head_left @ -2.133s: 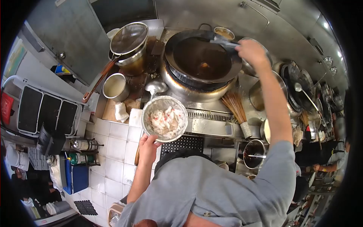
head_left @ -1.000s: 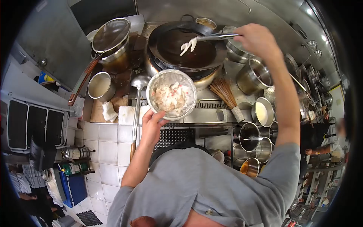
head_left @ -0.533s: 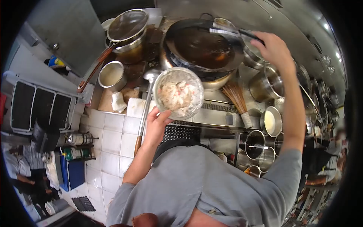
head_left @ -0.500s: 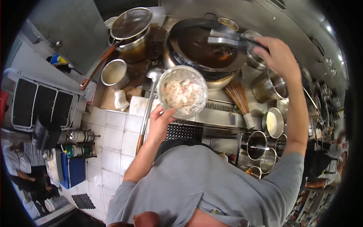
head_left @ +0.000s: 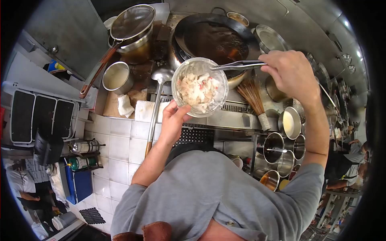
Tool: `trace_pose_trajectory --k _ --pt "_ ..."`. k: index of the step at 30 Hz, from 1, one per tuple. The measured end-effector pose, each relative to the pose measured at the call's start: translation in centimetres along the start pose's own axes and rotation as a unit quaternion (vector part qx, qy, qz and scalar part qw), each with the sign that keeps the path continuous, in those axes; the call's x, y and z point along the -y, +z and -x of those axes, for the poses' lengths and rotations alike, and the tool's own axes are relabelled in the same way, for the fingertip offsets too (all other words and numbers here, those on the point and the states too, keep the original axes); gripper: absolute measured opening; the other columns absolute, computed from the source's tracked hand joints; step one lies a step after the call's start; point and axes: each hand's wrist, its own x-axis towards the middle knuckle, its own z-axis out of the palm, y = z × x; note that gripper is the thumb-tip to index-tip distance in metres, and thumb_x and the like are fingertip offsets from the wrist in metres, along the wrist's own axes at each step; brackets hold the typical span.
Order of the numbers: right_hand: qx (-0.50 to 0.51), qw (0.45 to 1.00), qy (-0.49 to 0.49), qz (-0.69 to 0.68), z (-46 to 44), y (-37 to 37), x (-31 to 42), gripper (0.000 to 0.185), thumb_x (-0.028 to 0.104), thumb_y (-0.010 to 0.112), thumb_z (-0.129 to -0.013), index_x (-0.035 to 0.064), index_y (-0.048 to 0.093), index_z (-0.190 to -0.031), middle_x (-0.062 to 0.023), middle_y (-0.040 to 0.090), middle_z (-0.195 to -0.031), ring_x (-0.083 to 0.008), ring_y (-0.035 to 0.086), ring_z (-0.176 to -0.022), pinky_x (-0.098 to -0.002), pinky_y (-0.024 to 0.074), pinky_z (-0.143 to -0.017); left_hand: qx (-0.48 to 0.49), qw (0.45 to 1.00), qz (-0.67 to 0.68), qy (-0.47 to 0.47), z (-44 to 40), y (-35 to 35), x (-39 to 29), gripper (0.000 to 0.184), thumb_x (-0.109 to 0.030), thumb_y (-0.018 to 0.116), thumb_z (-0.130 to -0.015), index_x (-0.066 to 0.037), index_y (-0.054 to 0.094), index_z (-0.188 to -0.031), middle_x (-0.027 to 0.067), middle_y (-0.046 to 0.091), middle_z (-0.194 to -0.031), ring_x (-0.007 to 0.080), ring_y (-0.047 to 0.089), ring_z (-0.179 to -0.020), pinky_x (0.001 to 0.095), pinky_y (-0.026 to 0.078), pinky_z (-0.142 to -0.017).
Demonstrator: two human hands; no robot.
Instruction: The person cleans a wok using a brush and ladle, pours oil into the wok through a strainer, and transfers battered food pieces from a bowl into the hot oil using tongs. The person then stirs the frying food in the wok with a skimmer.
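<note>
My left hand [head_left: 175, 120] grips the near-left rim of a metal bowl [head_left: 222, 96], thumb on top. Inside lie pale, batter-coated pieces [head_left: 200, 90] with small red bits. My right hand [head_left: 289, 74] is closed around the handle end of metal tongs [head_left: 241, 64], whose tips reach over the bowl's far right edge. Behind the bowl sits a large dark wok [head_left: 185, 34] with dark oil in it. A long-handled ladle [head_left: 162, 75] rests just left of the bowl, its wooden grip toward me.
A strainer [head_left: 133, 22] lies over a pot at the back left, beside a small pot [head_left: 117, 78] of pale liquid. A bamboo brush [head_left: 252, 96] leans right of the wok. Several metal containers [head_left: 273, 146] stand at right. People are visible at both far sides.
My right hand has brought the tongs from above the wok down to the bowl's edge. The bowl has shifted slightly right and away from me.
</note>
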Motion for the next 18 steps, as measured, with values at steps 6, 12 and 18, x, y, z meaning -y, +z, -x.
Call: trace_pose_trajectory --k 6,12,18 --pt "-0.017 1.000 0.000 0.001 -1.4 0.0 -1.4 0.013 0.019 0.063 -0.081 0.0079 0.067 -0.087 -0.0099 0.066 -0.079 -0.0301 0.063 -0.076 -0.0410 0.0496 -0.066 -0.005 1.000 0.008 -0.005 -0.1 0.3 -0.4 0.026 -0.003 0.056 -0.089 -0.001 0.059 -0.114 0.0090 0.065 -0.110 0.0173 0.063 -0.096 0.0349 0.054 -0.079" --pt "0.044 0.996 -0.059 -0.048 -2.1 4.7 -0.8 0.018 0.022 0.068 -0.076 0.0044 0.068 -0.079 -0.0126 0.065 -0.072 -0.0323 0.064 -0.073 -0.0421 0.0503 -0.067 -0.003 1.000 0.006 0.006 -0.3 0.6 -0.3 0.027 -0.003 0.056 -0.088 -0.002 0.059 -0.115 0.0059 0.063 -0.109 0.0139 0.061 -0.097 0.0313 0.054 -0.077" --pt "0.015 0.997 -0.049 -0.054 -3.7 2.3 -2.1 0.014 0.020 0.068 -0.076 0.0064 0.069 -0.077 -0.0112 0.066 -0.072 -0.0317 0.063 -0.070 -0.0417 0.0491 -0.065 -0.044 0.998 0.028 0.022 -0.3 0.1 -0.3 0.024 -0.001 0.054 -0.088 0.000 0.060 -0.112 0.0103 0.065 -0.108 0.0188 0.063 -0.097 0.0365 0.054 -0.082"
